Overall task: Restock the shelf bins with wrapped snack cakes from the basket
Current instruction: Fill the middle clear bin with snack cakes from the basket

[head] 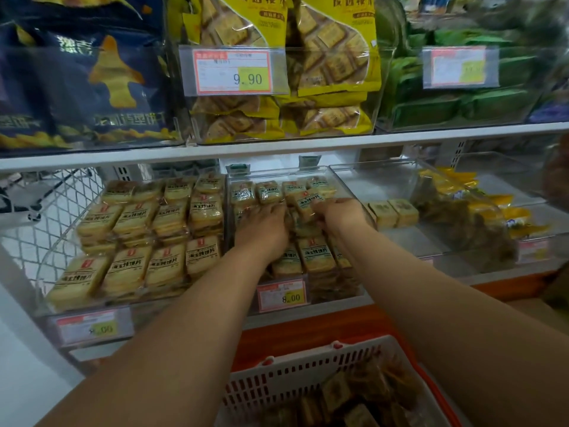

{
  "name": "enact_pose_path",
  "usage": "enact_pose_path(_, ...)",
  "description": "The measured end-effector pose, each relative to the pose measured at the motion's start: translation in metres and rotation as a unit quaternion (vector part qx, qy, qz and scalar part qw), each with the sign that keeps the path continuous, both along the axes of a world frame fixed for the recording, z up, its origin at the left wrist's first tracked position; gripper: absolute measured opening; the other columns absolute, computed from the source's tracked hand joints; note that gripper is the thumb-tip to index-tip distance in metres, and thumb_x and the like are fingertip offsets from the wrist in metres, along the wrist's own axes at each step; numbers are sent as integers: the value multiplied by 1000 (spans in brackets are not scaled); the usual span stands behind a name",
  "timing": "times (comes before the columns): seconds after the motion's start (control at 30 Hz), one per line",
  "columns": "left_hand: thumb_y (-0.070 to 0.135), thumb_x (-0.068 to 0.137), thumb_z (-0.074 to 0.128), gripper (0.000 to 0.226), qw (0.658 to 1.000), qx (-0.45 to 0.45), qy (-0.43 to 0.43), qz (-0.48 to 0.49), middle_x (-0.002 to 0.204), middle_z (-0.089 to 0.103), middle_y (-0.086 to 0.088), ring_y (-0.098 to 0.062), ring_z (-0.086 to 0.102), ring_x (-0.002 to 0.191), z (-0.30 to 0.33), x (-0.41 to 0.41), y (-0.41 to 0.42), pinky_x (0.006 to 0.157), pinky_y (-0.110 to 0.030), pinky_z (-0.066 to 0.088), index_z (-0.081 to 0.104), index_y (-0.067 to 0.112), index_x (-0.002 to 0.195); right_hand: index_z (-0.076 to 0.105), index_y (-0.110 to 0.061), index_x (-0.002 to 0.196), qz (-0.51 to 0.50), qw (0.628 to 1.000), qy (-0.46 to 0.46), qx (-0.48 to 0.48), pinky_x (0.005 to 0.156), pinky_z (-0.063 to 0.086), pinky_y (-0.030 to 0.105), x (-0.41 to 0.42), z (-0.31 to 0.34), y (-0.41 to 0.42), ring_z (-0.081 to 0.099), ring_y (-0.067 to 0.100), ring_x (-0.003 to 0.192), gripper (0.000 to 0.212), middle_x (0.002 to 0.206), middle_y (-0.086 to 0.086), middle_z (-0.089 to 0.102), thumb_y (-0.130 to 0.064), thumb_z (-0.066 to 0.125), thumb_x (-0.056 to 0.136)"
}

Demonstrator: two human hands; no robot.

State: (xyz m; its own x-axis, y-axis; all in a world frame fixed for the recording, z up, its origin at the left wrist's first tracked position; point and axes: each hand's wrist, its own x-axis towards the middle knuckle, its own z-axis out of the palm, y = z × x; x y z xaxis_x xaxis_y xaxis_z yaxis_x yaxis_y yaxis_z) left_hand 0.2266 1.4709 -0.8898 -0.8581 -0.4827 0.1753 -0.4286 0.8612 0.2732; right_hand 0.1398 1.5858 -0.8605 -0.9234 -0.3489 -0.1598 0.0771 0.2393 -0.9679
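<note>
1. The placing step is judged to be in hand: both hands are reached into the middle clear bin (354,192) on the lower shelf, where wrapped snack cakes (315,254) are being set in rows
2. The left hand (264,218) is laid palm down on the packets in the bin's middle, its fingers bent over them; whether a packet is truly gripped cannot be told, since the fingertips are hidden among the wrappers
3. The right hand (337,212) is seen with its fingers curled round a tilted cake packet (308,203), which is held just above the middle row
4. The next move is judged to call for that packet to be levelled and pressed flush with its neighbours, then for the hands to be drawn back down to the basket (295,371) for more stock
5. The cakes are seen as flat, pale yellow squares in clear film, each with a dark printed label and a small red mark; they are stacked in layers
6. The left bin (46,266) is already filled, while more packets lie in the white basket below the shelf, so the task is judged unfinished
</note>
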Motion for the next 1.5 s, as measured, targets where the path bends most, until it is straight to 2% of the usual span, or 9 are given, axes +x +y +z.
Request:
enact_pose_path(0.13,42,104,27,50,1000,8,7,-9,160,27,-6,-31,22,146,-3,-1,-3,117,-50,16,19,38,153,62,-13,89,68,967,151,194,58,48,29,-5,-10,-1,63,24,79,10,77,4,61,-22,61,92)
enact_pose_path(0.33,66,96,31,58,999,-45,-26,-14,160,19,4,-29,15,146,-9,-4,0,116,-52,10,22,48,150,58,-12,94,99,913,255,304,68,51,33,-6,-17,-1,62,23,80,24,89,7,66,-35,55,96)
enact_pose_path(0.53,61,99,31,57,997,-68,-27,-19,162,17,7,-32,12,146,-10,-6,3,115,-56,9,18,45,152,61,-8,112,57,919,268,283,80,48,36,-4,-30,-5,59,31,95,41,117,16,56,-45,51,97)
enact_pose_path(0.7,52,103,27,47,998,-57,2,6,159,27,7,-31,18,145,-9,-9,10,115,-56,12,29,41,150,64,-12,111,63,910,283,296,87,51,43,-1,-27,-4,61,31,96,42,109,13,63,-48,48,98)
enact_pose_path(0.83,50,104,29,46,997,-67,7,27,157,32,4,-34,24,142,-6,-12,15,113,-55,17,34,40,148,63,-11,97,85,926,234,283,70,49,32,-4,-16,2,61,26,83,26,95,10,68,-35,53,97)
enact_pose_path(0.93,47,103,31,45,997,-78,9,18,155,35,3,-32,26,141,-6,-10,14,112,-54,20,36,38,147,64,-8,111,92,927,238,275,62,41,27,-5,-4,14,58,23,81,24,95,7,66,-25,56,96)
enact_pose_path(1.07,37,102,35,46,998,-61,33,-3,155,35,4,-28,24,143,-2,2,17,117,-55,16,35,37,148,58,-14,130,105,929,252,251,75,46,29,5,8,37,59,23,93,37,116,7,65,-27,56,96)
enact_pose_path(1.3,20,97,43,36,975,-71,199,-61,130,56,0,-23,45,124,7,50,58,102,-42,35,58,24,130,65,-22,87,83,967,223,88,75,56,40,54,-8,80,66,26,82,15,87,6,70,-20,55,97)
enact_pose_path(1.5,17,90,39,27,943,-36,310,-116,95,61,2,-13,49,94,-42,107,116,80,-22,34,66,16,92,66,-20,86,91,984,131,81,64,53,34,109,-85,109,65,19,72,15,81,3,68,-20,55,97)
